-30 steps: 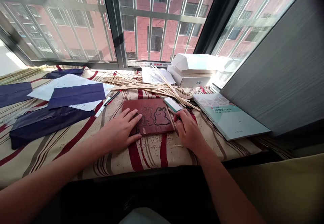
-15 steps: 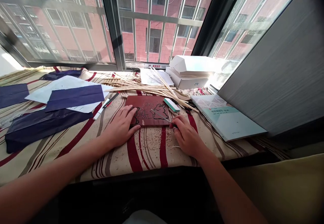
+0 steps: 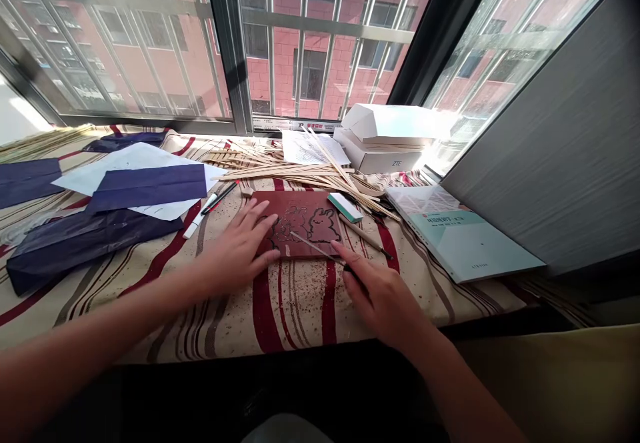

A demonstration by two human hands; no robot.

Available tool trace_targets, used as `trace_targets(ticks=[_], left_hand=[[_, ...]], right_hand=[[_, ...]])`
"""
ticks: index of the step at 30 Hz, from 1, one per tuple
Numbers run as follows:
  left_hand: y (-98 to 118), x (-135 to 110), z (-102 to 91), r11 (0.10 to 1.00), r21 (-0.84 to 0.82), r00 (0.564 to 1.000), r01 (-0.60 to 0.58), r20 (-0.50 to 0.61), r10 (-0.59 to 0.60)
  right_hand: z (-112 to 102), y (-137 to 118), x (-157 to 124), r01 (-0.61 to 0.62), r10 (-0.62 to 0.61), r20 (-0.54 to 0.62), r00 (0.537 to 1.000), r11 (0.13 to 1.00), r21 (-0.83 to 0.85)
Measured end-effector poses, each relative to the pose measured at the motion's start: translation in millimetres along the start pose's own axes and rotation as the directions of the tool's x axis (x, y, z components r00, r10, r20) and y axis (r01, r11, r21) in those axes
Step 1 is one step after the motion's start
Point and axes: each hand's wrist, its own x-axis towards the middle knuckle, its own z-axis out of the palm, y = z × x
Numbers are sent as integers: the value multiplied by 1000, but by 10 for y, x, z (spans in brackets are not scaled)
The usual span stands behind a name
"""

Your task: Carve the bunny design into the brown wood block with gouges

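While your left hand (image 3: 233, 253) lies open with its fingers spread, resting on the left end of the reddish-brown carving block (image 3: 320, 206), your right hand (image 3: 380, 303) sits just off the block's near right corner, pinched narrow around the dark handle of a thin metal-shafted carving tool (image 3: 317, 248). The shaft slants up and to the left from your fingers, and its tip reaches onto the block, close to the dark rabbit outlines (image 3: 325, 226). Your left hand is the nearer one, touching the block directly, while the right reaches it only through the tool.

The block lies straight ahead, between your hands, its long axis running side to side with a slight skew. It sits on the striped cloth (image 3: 300, 316) covering the window ledge, and pale shavings are scattered around your hands. A green-and-white block (image 3: 345, 207) sits at the carving block's far right corner, and a wooden-handled tool (image 3: 365, 236) lies on the cloth to the right, near your right hand. Farther back, a loose spread of thin bamboo strips (image 3: 305, 176) runs along the far side, with a pale blue book (image 3: 463, 239) on your right and dark blue paper (image 3: 145, 186) on your left.
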Motion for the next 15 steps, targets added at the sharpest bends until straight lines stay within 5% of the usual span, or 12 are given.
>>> trace_targets(ticks=[4, 8, 15], left_hand=[[-62, 545, -273, 983, -2, 982, -186, 33, 186], [-40, 922, -107, 968, 69, 966, -241, 110, 232], [43, 899, 150, 996, 78, 988, -39, 150, 27]], right_hand=[[154, -381, -76, 53, -57, -9, 998, 968, -246], [347, -568, -150, 92, -114, -48, 992, 938, -334], [403, -858, -198, 69, -127, -83, 988, 864, -499]])
